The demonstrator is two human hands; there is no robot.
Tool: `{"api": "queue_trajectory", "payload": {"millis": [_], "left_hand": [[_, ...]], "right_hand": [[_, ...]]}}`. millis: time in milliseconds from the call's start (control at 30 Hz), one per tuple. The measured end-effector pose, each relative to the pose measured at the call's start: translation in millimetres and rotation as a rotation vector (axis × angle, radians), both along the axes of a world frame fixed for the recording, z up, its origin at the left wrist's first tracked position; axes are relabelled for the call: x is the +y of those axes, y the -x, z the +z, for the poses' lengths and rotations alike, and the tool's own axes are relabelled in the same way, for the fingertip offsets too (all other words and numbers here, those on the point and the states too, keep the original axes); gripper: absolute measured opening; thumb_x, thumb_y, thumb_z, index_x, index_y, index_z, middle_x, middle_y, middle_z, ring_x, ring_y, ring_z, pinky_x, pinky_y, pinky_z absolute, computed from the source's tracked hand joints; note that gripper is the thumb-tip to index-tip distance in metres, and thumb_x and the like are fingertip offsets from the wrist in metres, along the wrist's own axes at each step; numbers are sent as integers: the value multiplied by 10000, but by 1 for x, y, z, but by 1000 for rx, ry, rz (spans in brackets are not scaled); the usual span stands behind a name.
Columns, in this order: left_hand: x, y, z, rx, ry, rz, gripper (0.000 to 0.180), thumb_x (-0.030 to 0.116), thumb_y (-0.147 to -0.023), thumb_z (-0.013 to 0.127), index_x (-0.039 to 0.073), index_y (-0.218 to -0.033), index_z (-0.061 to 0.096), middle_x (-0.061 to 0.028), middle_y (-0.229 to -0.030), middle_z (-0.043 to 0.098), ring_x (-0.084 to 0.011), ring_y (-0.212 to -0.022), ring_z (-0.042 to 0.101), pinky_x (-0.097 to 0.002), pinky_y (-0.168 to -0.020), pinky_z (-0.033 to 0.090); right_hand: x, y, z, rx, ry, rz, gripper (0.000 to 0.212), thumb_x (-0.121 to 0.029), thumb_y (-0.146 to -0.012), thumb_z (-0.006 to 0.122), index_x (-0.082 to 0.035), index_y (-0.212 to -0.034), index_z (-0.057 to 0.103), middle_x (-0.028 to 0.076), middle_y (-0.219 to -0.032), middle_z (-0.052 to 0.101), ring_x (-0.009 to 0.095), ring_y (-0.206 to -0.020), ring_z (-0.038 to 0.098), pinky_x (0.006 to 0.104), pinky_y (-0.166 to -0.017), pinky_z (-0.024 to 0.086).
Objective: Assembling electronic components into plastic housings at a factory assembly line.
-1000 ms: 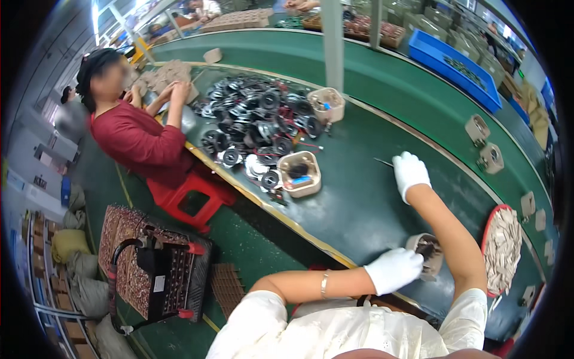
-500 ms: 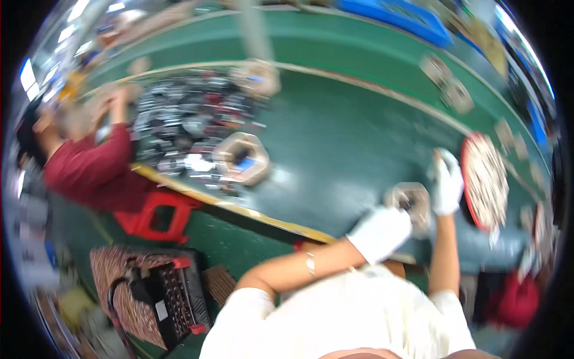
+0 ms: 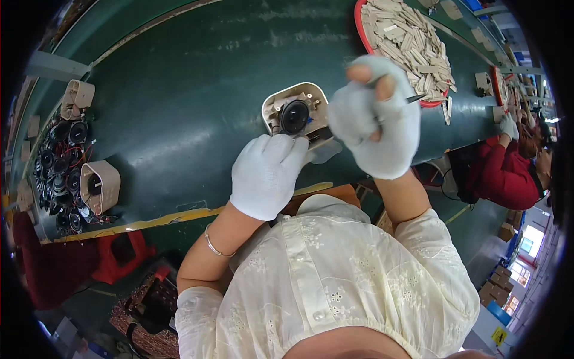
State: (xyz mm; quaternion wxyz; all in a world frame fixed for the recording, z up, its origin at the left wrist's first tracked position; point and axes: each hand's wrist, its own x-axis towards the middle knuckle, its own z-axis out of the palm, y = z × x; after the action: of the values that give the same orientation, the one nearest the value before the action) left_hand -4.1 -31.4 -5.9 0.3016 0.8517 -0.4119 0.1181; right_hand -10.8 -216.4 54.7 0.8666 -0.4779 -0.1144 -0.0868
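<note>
- Left hand [image 3: 266,175] in a white glove, fingers curled narrow onto the near edge of a cream plastic housing [image 3: 297,110], steadying it flat on the table [image 3: 179,90].
- Round black speaker [image 3: 295,116] seated inside the housing, thin coloured wires just beside it.
- Right hand [image 3: 373,116] in a white glove with bare fingertips, raised just right of the housing; fingers pinched shut on a thin dark pointed tool [image 3: 415,97], its tip poking out to the right.
- Small pale translucent piece [image 3: 326,151] at the table's near edge, between the two hands, just below the housing.
- Red-rimmed tray [image 3: 409,39] heaped with small flat beige pieces, beyond the right hand, touching nothing held.
- A few beige pieces [image 3: 447,109] loose on the table just right of the tray.
- At far left, a heap of black speakers [image 3: 60,179] with red wires, well apart from the hands.
- Cream housing with a round speaker hole [image 3: 98,186] standing tilted beside that heap; another pale housing [image 3: 78,99] further up the table.
- Yellow strip [image 3: 179,218] along the table's near edge.
- Red stool [image 3: 122,257] on the floor at lower left; patterned brown bag [image 3: 149,311] near it.
- Person in a red top [image 3: 505,176] at right, gloved hand [image 3: 509,125] at the table's far end.
- Yellow sign [image 3: 499,336] at lower right, too small to tell more; stacked brown cartons [image 3: 496,280] above it.
</note>
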Motion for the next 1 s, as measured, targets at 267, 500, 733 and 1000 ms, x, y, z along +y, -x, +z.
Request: {"api": "queue_trajectory", "payload": {"millis": [267, 500, 733, 1000], "left_hand": [[0, -2, 4, 57, -62, -13, 241, 140, -800, 700, 111, -1039, 693, -33, -866, 578, -234, -742, 594, -352, -631, 494], [6, 3, 11, 295, 94, 55, 305, 99, -798, 761, 109, -1086, 663, -49, -909, 665, -249, -809, 666, -347, -644, 527], [13, -20, 14, 375, -47, -57, 411, 195, -817, 773, 103, -1189, 624, -85, -886, 683, -289, -785, 676, -368, -675, 541], [7, -42, 25, 348, -214, -212, 464, 256, -818, 766, 107, -1230, 612, -108, -884, 681, -297, -783, 679, -381, -684, 539]], "right_hand": [[1, 11, -33, 39, 194, -89, 237, -107, -1032, 488, 40, -1119, 652, 13, -718, 575, 49, -528, 396, 229, -494, 314], [5, 6, -34, 51, 235, -89, 296, -231, -1064, 505, 34, -1086, 635, -2, -640, 475, 59, -508, 336, 263, -498, 289], [5, 9, -29, 82, 272, -121, 222, -111, -1030, 479, 27, -1057, 651, 20, -740, 573, 50, -529, 397, 235, -504, 317], [1, 12, -23, 17, 247, -138, 217, -112, -1035, 497, 47, -1057, 641, 42, -768, 595, 57, -554, 443, 239, -518, 357]]}}
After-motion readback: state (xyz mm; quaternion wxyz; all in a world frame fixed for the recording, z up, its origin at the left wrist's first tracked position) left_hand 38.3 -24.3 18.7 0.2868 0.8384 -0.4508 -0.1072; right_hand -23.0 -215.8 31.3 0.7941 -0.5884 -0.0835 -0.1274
